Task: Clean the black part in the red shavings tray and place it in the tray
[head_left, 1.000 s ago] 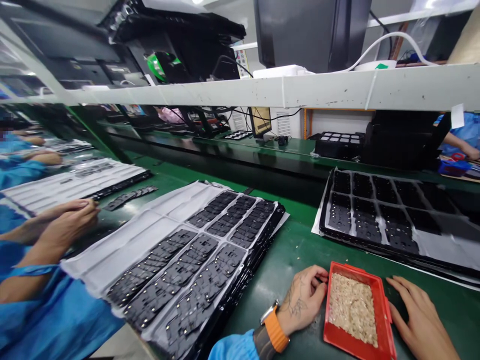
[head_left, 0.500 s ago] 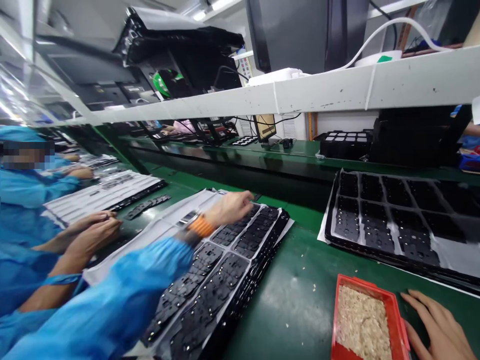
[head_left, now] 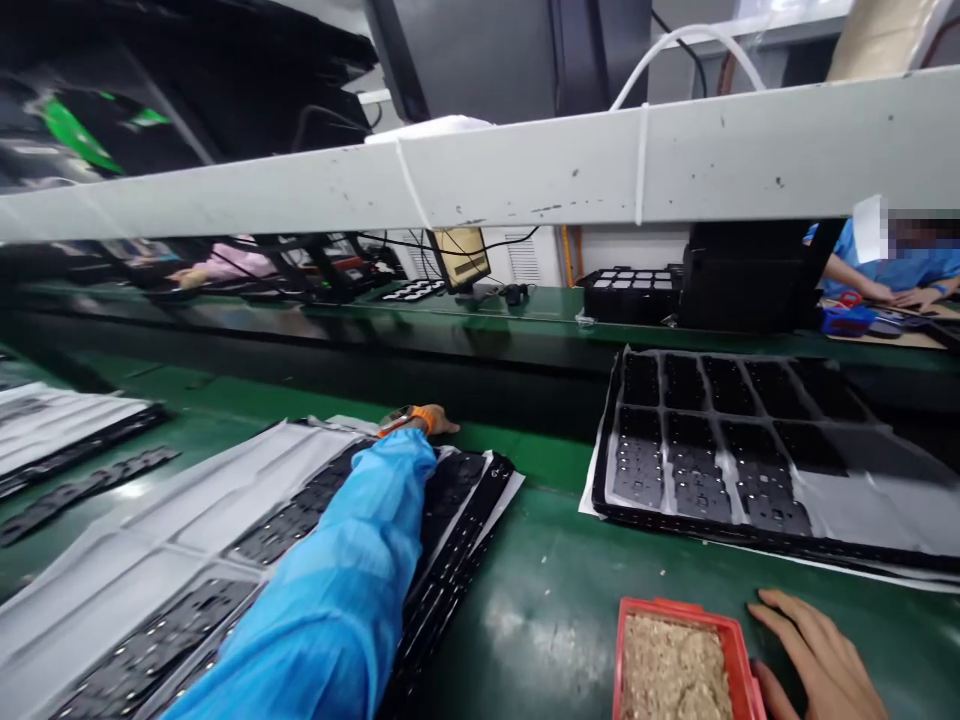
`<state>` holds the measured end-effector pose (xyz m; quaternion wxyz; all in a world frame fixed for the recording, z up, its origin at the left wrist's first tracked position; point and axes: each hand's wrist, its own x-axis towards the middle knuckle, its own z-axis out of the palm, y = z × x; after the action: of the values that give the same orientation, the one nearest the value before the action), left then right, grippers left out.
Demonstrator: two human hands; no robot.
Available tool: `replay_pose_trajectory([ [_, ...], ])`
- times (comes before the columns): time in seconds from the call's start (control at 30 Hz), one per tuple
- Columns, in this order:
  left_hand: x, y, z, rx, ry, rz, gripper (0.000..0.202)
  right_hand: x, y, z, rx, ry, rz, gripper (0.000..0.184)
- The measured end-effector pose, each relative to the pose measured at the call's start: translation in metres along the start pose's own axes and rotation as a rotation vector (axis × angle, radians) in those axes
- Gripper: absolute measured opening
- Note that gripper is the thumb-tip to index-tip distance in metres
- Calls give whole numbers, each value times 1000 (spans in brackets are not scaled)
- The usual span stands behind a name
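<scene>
My left hand lay at the far end of the black perforated tray stack, grip unreadable (too small to tell); my open right hand rested beside the red tray.

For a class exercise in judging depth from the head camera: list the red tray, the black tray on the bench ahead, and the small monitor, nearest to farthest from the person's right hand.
From the right hand:
1. Red tray, just to its left.
2. Black tray, ahead on the green bench.
3. Small monitor, on the far bench, ahead and left.
</scene>
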<state>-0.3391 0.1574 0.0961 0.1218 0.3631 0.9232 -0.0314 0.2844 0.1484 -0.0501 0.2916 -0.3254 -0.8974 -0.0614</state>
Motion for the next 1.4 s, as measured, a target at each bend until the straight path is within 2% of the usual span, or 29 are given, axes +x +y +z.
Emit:
replay_pose_trajectory([
  [0.1, -6, 9, -8, -93, -27, 12, 31, -4, -3, 0, 27, -77, 59, 34],
  [0.23, -35, 44, -39, -376, -37, 180, 27, -7, -4, 0, 90, -145, 139, 35],
  [0.3, -68, 63, -53, -584, -76, 333, 38, -8, -5, -1, 122, -167, 170, 34],
  [0.37, -121, 76, -57, -789, -155, 505, 61, -7, -5, -3, 159, -182, 179, 34],
  [0.4, -155, 79, -53, -868, -206, 575, 67, -7, -5, -4, 178, -189, 176, 33],
  [0.47, -231, 76, -31, -1026, -334, 686, 73, -5, -6, -6, 214, -195, 163, 33],
  [0.5, -270, 73, -15, -1254, -475, 734, 74, -4, -6, -8, 226, -194, 160, 33],
  [0.53, -305, 70, 4, -1421, -642, 728, 70, -4, -6, -8, 234, -192, 157, 33],
  [0.57, -335, 67, 23, -1568, -760, 691, 68, -3, -6, -9, 239, -190, 157, 33],
  [0.6, -359, 67, 43, -1709, -824, 641, 68, -2, -6, -10, 242, -191, 156, 33],
  [0.67, -386, 74, 78, -1918, -849, 518, 72, -1, -7, -11, 243, -198, 151, 33],
  [0.73, -389, 89, 105, -2010, -848, 411, 71, 0, -9, -13, 244, -211, 146, 33],
  [0.8, -380, 107, 123, -2019, -829, 350, 60, 1, -10, -15, 250, -225, 146, 32],
  [0.87, -371, 123, 131, -1986, -773, 332, 46, 1, -10, -16, 260, -238, 148, 31],
  [0.93, -368, 130, 134, -1944, -730, 332, 39, 1, -10, -18, 267, -245, 148, 31],
  [1.17, -370, 113, 136, -1826, -674, 389, 45, 8, -12, -22, 364, -234, 201, 31],
  [1.33, -370, 100, 131, -1759, -612, 453, 41, 16, -19, -26, 466, -158, 268, 28],
  [1.4, -371, 98, 131, -1710, -600, 474, 43, 21, -27, -32, 497, -88, 308, 25],
])
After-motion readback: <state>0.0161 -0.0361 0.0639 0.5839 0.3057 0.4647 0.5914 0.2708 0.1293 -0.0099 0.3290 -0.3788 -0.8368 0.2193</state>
